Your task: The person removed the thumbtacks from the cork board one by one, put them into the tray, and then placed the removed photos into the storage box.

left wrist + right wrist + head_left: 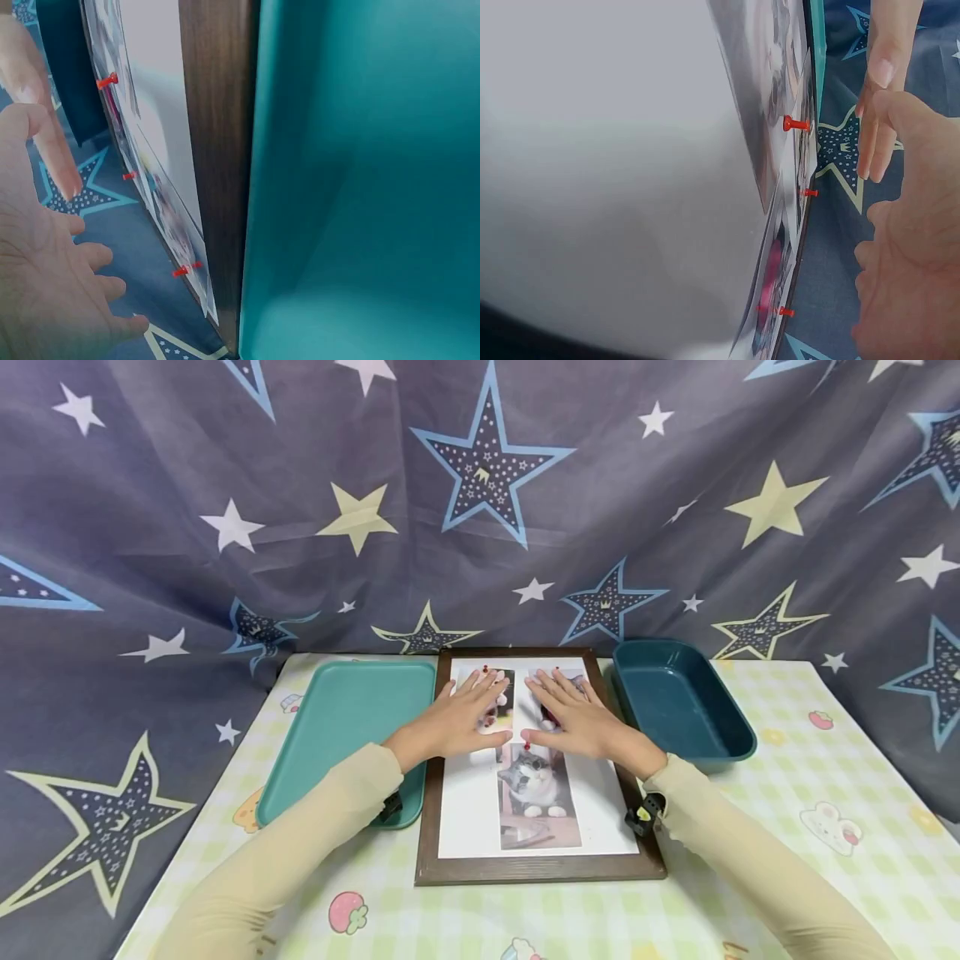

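Observation:
A white board (465, 810) in a brown wooden frame (540, 870) lies on the table. Red push pins (527, 746) hold three cat photos to it: a lower photo (536, 802) in plain sight and two upper ones, partly covered by the hands. My left hand (467, 718) is over the upper left photo, fingers spread and straight, holding nothing. Over the upper right photo my right hand (576, 718) is spread the same way. Both wrist views show the left hand (45, 277) and the right hand (915, 247) raised off the board, palms toward it.
To the left of the frame stands a teal tray (360, 702). A dark blue-green bin (678, 693) is at the frame's right, near the back. A green checked cloth (810, 877) covers the table, and a starry curtain (315, 460) hangs behind it.

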### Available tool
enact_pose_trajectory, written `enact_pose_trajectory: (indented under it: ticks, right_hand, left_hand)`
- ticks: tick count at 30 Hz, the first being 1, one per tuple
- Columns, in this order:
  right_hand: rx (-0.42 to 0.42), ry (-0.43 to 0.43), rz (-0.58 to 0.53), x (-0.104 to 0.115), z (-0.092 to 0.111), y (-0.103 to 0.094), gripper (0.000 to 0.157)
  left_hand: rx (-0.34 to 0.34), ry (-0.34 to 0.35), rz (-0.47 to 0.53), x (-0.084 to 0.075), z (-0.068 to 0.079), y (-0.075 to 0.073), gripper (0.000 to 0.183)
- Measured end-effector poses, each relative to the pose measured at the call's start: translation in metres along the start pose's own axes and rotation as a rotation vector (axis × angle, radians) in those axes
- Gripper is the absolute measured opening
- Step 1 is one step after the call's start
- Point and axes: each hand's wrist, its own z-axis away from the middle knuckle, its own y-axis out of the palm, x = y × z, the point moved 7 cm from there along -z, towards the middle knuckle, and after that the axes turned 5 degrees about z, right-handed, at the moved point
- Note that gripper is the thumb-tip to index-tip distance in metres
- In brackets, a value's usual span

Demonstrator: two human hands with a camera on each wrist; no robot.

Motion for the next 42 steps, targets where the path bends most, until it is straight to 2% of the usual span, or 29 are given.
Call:
enact_pose_trajectory:
  ticks: [7,13,21,27,36,42]
  right_hand:
    - [0.001,0.008,0.003,0.003,-0.005,-0.001,0.087]
    - [-0.013,-0.012,-0.002,0.008,-0.01,-0.002,0.085]
    - [-0.035,-0.038,-0.025,0.011,-0.018,-0.009,0.084]
    - [-0.064,-0.067,-0.033,0.014,-0.026,-0.019,0.081]
    - [-0.049,-0.13,0.05,0.021,-0.043,-0.026,0.078]
    - [-0.008,-0.157,0.095,0.022,-0.049,-0.021,0.078]
  left_hand:
    - [0.014,-0.006,-0.041,0.006,-0.001,-0.002,0.088]
    - [0.014,-0.007,-0.058,0.01,0.0,-0.01,0.088]
    - [-0.012,-0.021,-0.022,0.017,-0.001,-0.024,0.087]
    - [-0.064,-0.016,-0.025,0.025,-0.004,-0.035,0.086]
    - [-0.162,-0.016,0.086,0.035,-0.006,-0.056,0.08]
    - [-0.188,-0.051,0.187,0.045,-0.012,-0.058,0.076]
